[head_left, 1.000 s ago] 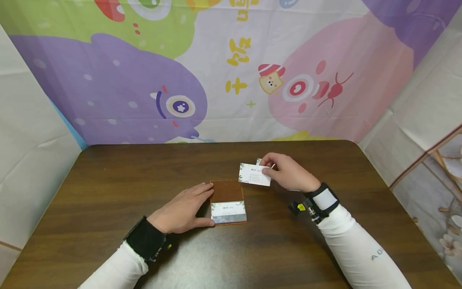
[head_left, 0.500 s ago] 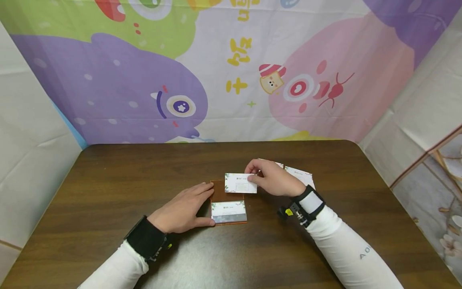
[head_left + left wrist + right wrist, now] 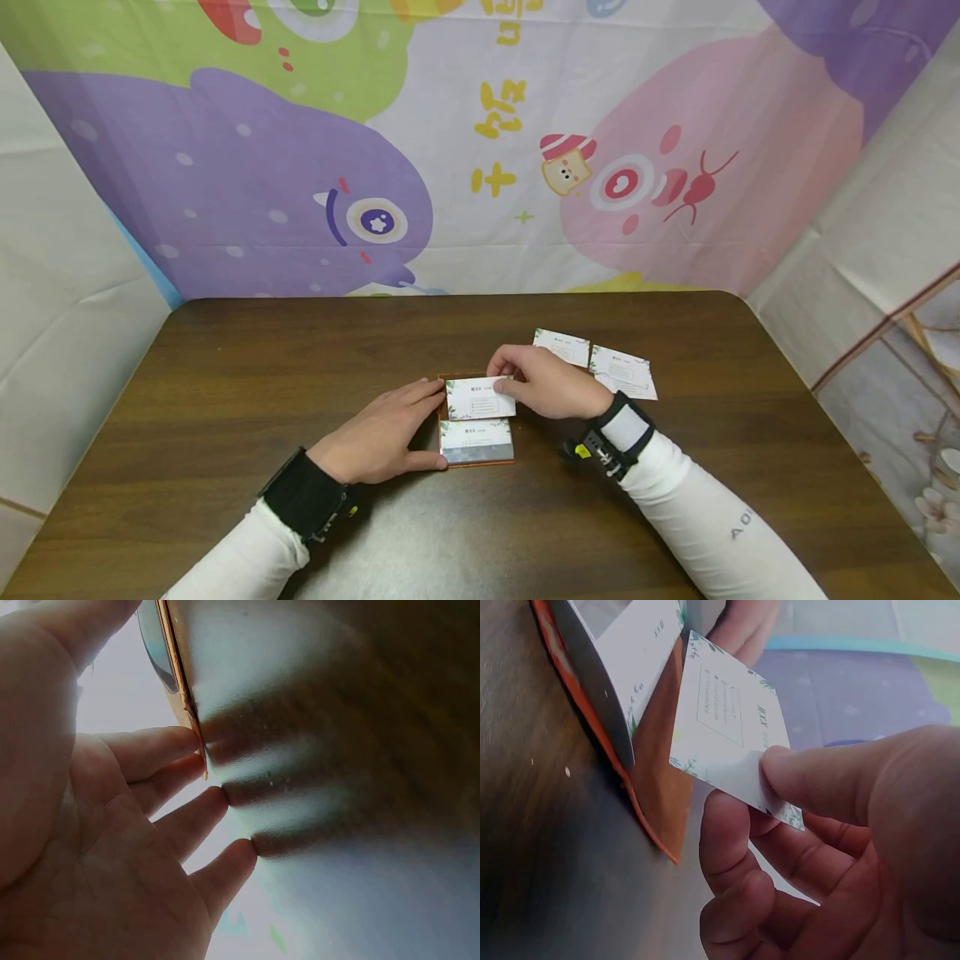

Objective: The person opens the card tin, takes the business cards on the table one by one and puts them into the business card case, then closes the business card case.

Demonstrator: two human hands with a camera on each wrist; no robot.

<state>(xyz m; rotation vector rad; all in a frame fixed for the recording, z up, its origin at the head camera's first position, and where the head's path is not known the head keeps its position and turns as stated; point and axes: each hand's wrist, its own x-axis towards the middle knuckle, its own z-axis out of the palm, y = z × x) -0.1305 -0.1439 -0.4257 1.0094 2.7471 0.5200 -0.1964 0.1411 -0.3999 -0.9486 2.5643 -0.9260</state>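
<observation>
The white, leaf-printed rectangular card (image 3: 481, 400), pinched by the right hand (image 3: 553, 383) over the brown, leather-like card holder (image 3: 660, 802), probably wants a light grip and square alignment, while the left hand (image 3: 381, 435), fingers extended, steadies the holder's left edge.

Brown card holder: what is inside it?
Inside the holder, a white card shows above a grey strip. The right hand holds another card over the brown panel, mostly hiding it in the head view. Whether more cards lie underneath cannot be seen.
</observation>
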